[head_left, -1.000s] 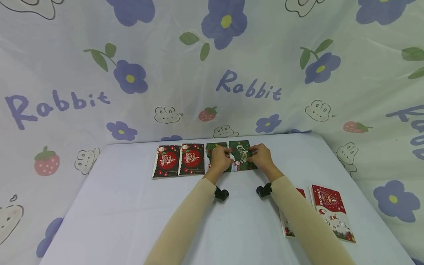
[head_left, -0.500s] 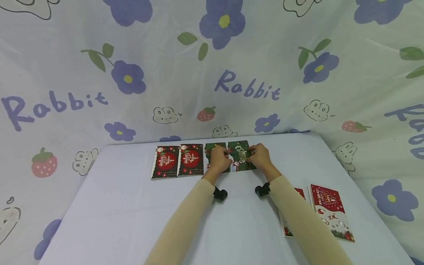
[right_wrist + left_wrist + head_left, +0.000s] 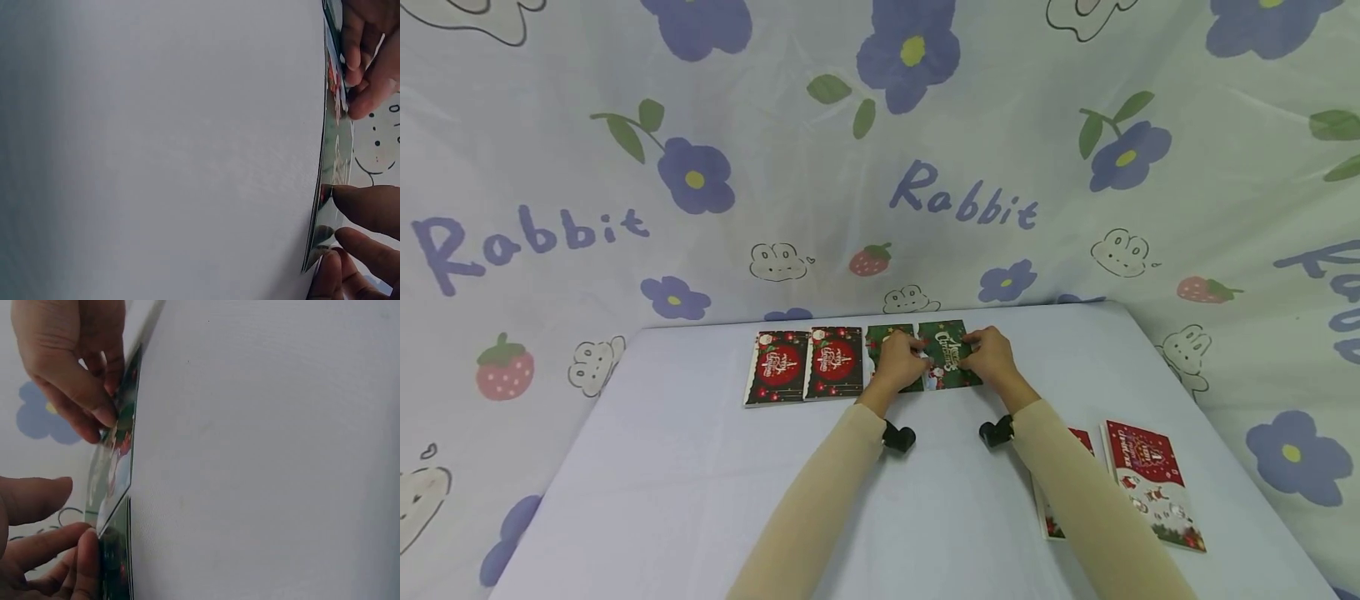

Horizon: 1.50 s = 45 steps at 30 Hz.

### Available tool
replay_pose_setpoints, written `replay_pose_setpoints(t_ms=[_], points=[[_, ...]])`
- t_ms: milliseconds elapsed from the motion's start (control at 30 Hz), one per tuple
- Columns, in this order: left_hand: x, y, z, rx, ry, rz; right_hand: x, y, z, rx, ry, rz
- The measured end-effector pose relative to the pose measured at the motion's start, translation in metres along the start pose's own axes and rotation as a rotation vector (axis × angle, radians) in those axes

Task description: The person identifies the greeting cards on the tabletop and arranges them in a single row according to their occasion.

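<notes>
Head view: near the counter's far edge, the left hand (image 3: pixel 898 360) and right hand (image 3: pixel 990 357) pinch the green card (image 3: pixel 946 350) beside its twin. Left wrist view: the card's edge is lifted; uneven grip could skew it onto the neighbouring card (image 3: pixel 115 565).

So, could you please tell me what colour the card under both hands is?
Green, with white lettering; the card shows best in the head view.

Backdrop: a pale cloth (image 3: pixel 880 150) hangs behind, printed with purple flowers, strawberries, rabbit faces and "Rabbit".
Table: a white-covered table (image 3: pixel 685 500) stands in front.
Light: soft and even.
</notes>
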<state>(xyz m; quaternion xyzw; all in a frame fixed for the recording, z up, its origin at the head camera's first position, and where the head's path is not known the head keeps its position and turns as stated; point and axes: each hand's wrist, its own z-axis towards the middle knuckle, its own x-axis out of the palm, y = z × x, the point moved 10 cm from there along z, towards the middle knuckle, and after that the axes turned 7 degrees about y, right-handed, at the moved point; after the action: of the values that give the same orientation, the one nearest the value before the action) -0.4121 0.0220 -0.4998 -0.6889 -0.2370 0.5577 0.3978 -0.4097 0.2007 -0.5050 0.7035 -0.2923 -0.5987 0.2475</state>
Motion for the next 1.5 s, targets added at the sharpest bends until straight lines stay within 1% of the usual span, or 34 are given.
replay_pose_setpoints(t_ms=[133,333,467,567,667,767,933,1033,1200,1300,1500], points=[[0.001,-0.003,-0.002,-0.007,0.029,-0.023,-0.002,-0.001,-0.001,-0.004,-0.011,0.008],[0.001,-0.002,-0.004,-0.011,0.011,-0.050,-0.001,-0.004,-0.003,0.011,0.005,0.044],[0.001,-0.004,-0.007,0.026,-0.020,-0.071,-0.004,-0.005,-0.008,0.028,0.003,0.066],[0.000,-0.007,-0.010,0.062,-0.048,-0.077,-0.010,-0.002,-0.016,0.019,-0.029,0.068],[-0.003,-0.011,-0.014,0.094,-0.071,-0.096,-0.016,0.004,-0.024,0.000,-0.049,0.104],[-0.003,-0.016,-0.020,0.104,-0.072,-0.129,-0.020,0.008,-0.030,-0.013,-0.038,0.158],[0.003,-0.027,-0.032,0.127,-0.045,-0.208,-0.029,0.012,-0.044,-0.039,-0.036,0.167],[0.008,-0.036,-0.040,0.164,-0.032,-0.241,-0.035,0.014,-0.055,-0.057,-0.041,0.161],[0.018,-0.051,-0.053,0.211,-0.010,-0.223,-0.046,0.019,-0.077,-0.088,-0.040,0.173],[0.025,-0.056,-0.060,0.211,0.016,-0.215,-0.053,0.018,-0.089,-0.093,-0.040,0.181],[0.041,-0.064,-0.071,0.219,0.071,-0.221,-0.067,0.007,-0.112,-0.092,-0.037,0.198]])
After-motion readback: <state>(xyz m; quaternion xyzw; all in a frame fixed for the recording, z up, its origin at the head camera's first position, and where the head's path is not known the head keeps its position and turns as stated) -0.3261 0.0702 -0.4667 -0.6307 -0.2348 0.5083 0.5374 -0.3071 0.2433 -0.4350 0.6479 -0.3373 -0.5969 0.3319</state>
